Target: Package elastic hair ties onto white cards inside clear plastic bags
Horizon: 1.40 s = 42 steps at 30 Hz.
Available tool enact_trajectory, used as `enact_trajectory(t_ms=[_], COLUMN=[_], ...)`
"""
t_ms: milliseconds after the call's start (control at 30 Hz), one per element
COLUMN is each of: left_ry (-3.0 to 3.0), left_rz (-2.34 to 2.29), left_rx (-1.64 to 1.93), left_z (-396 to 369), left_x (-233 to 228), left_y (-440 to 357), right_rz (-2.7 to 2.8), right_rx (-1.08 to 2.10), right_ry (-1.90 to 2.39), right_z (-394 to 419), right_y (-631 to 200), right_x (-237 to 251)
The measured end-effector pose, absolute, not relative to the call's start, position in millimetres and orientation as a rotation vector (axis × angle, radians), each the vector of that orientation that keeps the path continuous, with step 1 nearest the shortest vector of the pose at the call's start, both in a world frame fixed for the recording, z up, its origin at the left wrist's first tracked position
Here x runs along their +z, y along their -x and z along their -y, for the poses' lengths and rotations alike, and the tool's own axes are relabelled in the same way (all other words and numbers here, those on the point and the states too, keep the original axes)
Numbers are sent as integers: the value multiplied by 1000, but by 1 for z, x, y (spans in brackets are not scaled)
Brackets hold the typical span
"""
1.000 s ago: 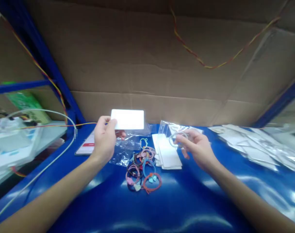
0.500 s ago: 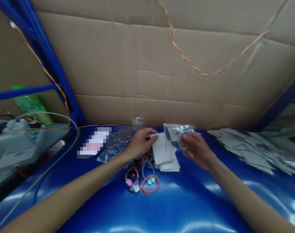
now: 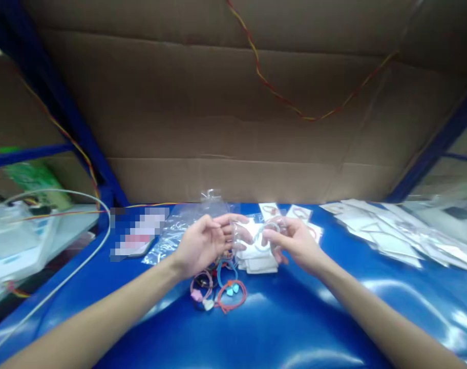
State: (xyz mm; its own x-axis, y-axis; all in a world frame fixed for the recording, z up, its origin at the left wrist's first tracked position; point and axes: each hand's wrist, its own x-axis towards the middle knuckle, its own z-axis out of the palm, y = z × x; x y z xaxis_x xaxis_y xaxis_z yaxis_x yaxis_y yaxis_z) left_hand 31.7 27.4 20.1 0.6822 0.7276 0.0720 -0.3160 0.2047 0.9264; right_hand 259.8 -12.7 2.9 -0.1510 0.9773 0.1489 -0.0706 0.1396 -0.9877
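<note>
Left hand [image 3: 203, 243] has risen beside right hand [image 3: 295, 241]; both grips seemingly pinch clear bag [image 3: 252, 238].

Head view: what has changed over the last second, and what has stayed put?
The left hand no longer holds up the white card; it has swung right and now meets the right hand on a clear plastic bag over the stack of white cards. The right hand kept that bag throughout. The hair ties, the packets at the right and the blue table are unchanged.
</note>
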Motion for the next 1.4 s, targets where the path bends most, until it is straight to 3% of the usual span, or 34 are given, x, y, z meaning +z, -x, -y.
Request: enact_trajectory(t_ms=[300,733,1033,1400], left_ry=[-1191,-1908,-1836,-1904], left_rz=[-504,-651,-964,-945], left_rx=[828,933,1269,1259], left_z=[-29,-16,-14,-17], left_x=[5,0,-9,-4], left_y=[-9,-4,-14,-9], right_rz=[1374,1319,1350,1346], right_rx=[1030,1026,1125,1182], right_ry=[1095,1147,1053,1042], right_z=[12,19,25,24], right_y=[-254,-245,-239,-239], right_x=[-6,-2,-3,-6])
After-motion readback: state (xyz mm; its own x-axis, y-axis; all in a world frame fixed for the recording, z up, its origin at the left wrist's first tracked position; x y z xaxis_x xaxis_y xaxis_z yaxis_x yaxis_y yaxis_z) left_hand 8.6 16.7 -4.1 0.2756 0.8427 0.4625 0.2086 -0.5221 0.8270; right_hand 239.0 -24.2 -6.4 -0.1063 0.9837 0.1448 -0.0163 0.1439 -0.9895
